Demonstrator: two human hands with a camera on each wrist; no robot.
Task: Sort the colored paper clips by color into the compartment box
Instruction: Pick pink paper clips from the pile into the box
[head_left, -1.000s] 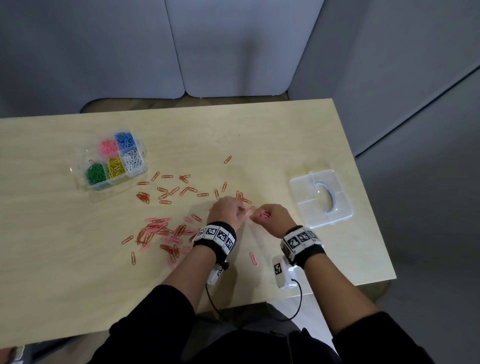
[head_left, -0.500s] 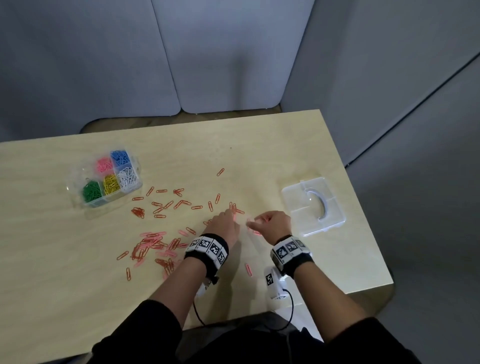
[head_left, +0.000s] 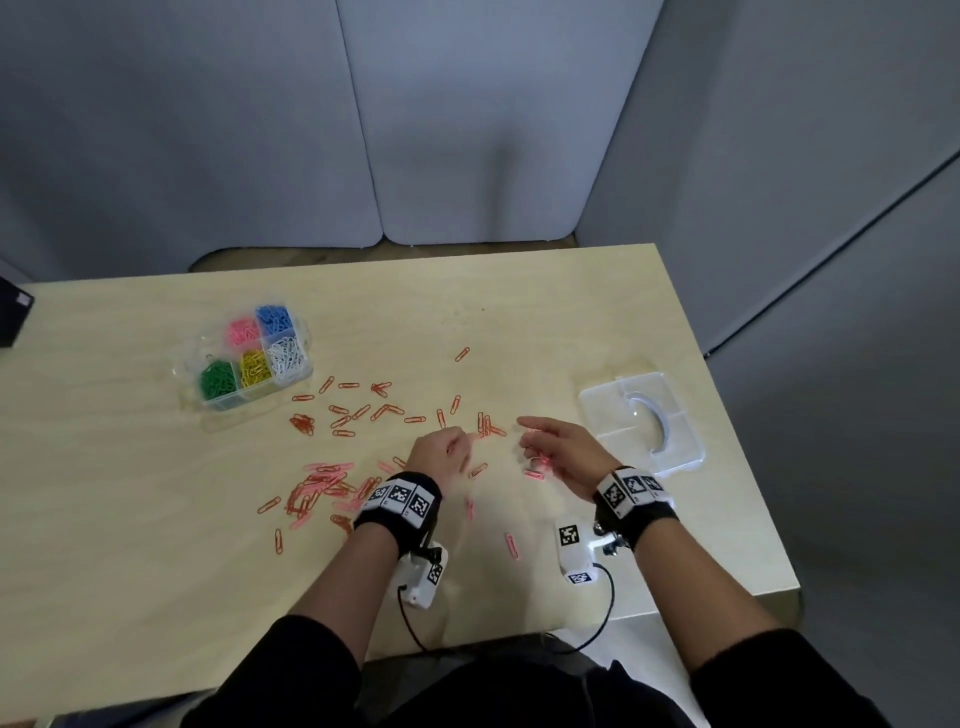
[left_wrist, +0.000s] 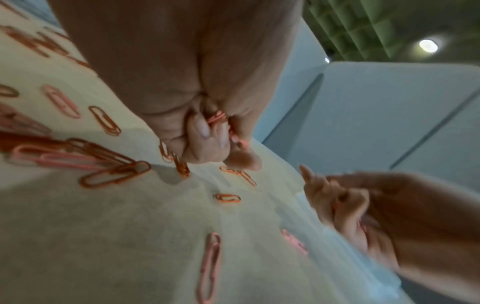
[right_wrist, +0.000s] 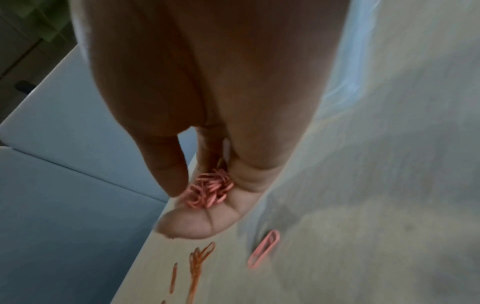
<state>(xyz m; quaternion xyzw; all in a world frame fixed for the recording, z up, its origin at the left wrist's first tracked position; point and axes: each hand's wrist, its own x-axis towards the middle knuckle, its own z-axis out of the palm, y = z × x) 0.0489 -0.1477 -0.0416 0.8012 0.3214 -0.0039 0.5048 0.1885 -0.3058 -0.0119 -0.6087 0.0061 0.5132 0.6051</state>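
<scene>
The clear compartment box (head_left: 298, 374) stands at the back left with green, yellow, white, pink and blue clips in separate cells. Orange paper clips (head_left: 363, 410) and pink paper clips (head_left: 324, 475) lie scattered across the table's middle. My left hand (head_left: 461, 448) hovers low over them; its curled fingers (left_wrist: 200, 135) grip a few orange clips (left_wrist: 217, 118). Just to its right, my right hand (head_left: 535, 448) cups a bunch of pink clips (right_wrist: 207, 192) in its curled fingers (right_wrist: 192, 224). A single pink clip (head_left: 534, 474) lies under that hand.
The box's clear lid (head_left: 641, 426) lies upside down by the table's right edge, just beyond my right hand. A black object (head_left: 13, 317) sits at the far left edge. Grey partition panels stand behind the table. Two more pink clips (head_left: 511, 545) lie nearer me.
One second ago the two hands met at the fingertips; now they have drawn apart. The head camera has tilted, so the table sits lower in view.
</scene>
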